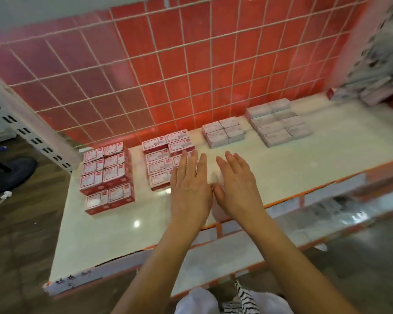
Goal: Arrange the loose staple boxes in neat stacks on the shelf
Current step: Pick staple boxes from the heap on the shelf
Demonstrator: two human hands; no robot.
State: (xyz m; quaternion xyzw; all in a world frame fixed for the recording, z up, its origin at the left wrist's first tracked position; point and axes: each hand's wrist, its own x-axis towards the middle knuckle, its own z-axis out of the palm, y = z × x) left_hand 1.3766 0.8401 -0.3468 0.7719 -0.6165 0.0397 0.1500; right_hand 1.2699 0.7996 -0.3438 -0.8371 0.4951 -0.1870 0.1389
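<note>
Staple boxes (107, 177) carry unreadable blurred labels; left hand (188, 191) and right hand (236, 189) show straight, empty fingers (182, 163).

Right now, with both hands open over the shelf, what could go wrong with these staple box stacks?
The left hand overlaps the second red stack; a sweep could push its near boxes askew. The front pair of the leftmost stack sits slightly apart and could get nudged further. The loose heap far right might slide.

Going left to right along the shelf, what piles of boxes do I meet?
Red stack, second red stack, small pale stack, bigger pale stack, messy heap of boxes.
</note>
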